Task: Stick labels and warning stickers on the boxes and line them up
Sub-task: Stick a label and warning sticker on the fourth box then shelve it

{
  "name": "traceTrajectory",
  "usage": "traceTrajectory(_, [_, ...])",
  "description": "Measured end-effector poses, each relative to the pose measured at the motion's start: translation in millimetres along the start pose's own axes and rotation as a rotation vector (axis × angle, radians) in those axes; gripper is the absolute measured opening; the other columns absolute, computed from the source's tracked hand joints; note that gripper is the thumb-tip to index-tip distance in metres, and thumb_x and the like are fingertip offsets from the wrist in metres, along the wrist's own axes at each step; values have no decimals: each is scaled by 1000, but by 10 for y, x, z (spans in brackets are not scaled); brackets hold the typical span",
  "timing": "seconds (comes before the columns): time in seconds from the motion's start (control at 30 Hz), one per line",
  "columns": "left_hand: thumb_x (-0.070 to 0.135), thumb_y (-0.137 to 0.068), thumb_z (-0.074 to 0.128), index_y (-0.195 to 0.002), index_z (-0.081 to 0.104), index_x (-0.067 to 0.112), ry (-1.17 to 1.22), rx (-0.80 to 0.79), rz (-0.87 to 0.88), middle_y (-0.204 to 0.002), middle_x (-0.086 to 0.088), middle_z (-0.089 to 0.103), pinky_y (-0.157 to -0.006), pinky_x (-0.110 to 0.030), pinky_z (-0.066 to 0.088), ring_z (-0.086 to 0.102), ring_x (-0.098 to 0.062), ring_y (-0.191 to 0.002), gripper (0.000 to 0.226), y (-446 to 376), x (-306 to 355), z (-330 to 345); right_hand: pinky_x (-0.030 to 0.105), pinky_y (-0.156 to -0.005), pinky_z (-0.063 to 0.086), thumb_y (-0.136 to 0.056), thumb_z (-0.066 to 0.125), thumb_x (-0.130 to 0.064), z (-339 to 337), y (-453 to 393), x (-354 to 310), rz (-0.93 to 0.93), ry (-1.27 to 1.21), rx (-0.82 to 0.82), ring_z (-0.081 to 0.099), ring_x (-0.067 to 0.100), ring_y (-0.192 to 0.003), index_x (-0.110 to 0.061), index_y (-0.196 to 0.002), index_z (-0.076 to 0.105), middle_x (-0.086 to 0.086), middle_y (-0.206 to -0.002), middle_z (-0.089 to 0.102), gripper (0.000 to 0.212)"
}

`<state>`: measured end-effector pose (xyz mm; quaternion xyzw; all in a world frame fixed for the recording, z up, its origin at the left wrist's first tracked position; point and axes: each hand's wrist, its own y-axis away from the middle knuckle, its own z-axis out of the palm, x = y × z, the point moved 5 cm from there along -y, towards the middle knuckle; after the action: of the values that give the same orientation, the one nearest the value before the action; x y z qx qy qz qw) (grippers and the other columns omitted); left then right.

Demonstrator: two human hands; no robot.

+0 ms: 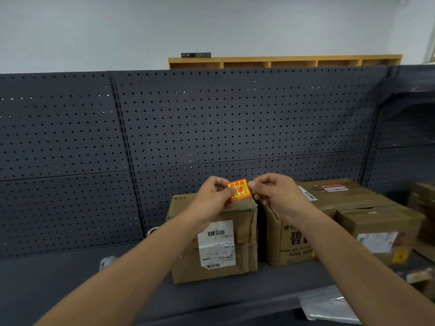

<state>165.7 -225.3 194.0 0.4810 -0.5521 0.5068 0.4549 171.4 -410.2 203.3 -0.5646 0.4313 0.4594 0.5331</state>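
Note:
An orange-and-yellow warning sticker (239, 189) is held up above a brown cardboard box (188, 260). My left hand (213, 195) pinches its left edge. My right hand (274, 192) pinches its right edge. The box stands on the dark shelf (58, 283) and carries a white shipping label (216, 244) on its front. To its right stands a second box (286, 243) with printed characters. Further right is a third box (381, 229) with a white label and a small yellow sticker on its front.
A dark pegboard wall (188, 128) backs the shelf. A clear plastic bag (329, 304) lies at the shelf's front right edge. A small white object (107, 262) lies left of the first box. More boxes (423, 203) sit at the far right.

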Motion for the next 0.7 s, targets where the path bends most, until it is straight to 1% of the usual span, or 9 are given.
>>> traceTrajectory(0.13, [13,-100,67,-112,58,12,-1,-20,32,-111,-11,67,-84,-31,62,66,-19,-95,14,-52,28,-1,26,-59,49,-91,77,-24,5,-39,66,33,69,-5,64,15,-71,-6,-99,74,14,-89,74,20])
traceTrajectory(0.2, [13,-100,67,-111,59,12,-18,-30,39,-114,-13,66,-83,-30,63,67,-20,-98,14,-80,29,12,26,-59,49,-91,78,-20,11,-74,74,39,89,-16,65,14,-70,-7,-94,75,12,-86,73,14])
traceTrajectory(0.27, [14,-99,67,-110,60,12,-51,-24,48,-112,-13,67,-81,-30,63,68,-20,-96,13,-112,29,14,26,-57,48,-90,78,-14,3,-113,65,31,75,-13,65,15,-68,-4,-91,75,15,-86,73,11])
traceTrajectory(0.33, [18,-99,69,-109,63,11,-107,-7,69,-107,-11,70,-75,-27,62,70,-18,-90,14,-152,35,2,26,-56,49,-90,77,-12,-21,-144,57,14,88,1,66,16,-68,-2,-91,75,17,-87,75,10])
traceTrajectory(0.43, [28,-96,73,-101,67,13,-316,41,157,-91,-6,74,-66,-26,61,72,-13,-74,18,-226,76,-35,24,-56,51,-90,78,-12,-29,-170,80,-4,157,-5,67,13,-64,-3,-91,76,13,-80,74,10])
traceTrajectory(0.5, [29,-94,76,-98,67,14,-421,56,179,-82,-3,75,-60,-24,58,69,-7,-63,17,-282,77,-37,23,-56,52,-90,78,-11,-37,-197,119,-5,171,-1,66,13,-62,-2,-90,75,12,-76,72,9])
traceTrajectory(0.57, [26,-92,78,-97,69,13,-486,66,168,-78,-3,75,-54,-17,53,66,-1,-54,16,-336,52,-23,23,-56,53,-90,78,-9,-45,-231,161,-2,184,9,66,14,-62,-3,-90,76,13,-75,72,7])
traceTrajectory(0.63, [24,-91,80,-96,69,13,-540,83,155,-79,-2,75,-50,-13,50,66,1,-52,16,-383,17,-11,22,-55,53,-89,78,-8,-52,-260,212,3,212,16,66,12,-59,-5,-88,76,12,-73,72,4])
traceTrajectory(0.7, [24,-90,80,-95,70,14,-591,102,148,-80,-2,75,-49,-13,49,67,-1,-55,16,-408,-19,3,22,-54,53,-89,78,-8,-48,-282,278,10,235,17,64,13,-57,-6,-87,76,11,-70,71,3])
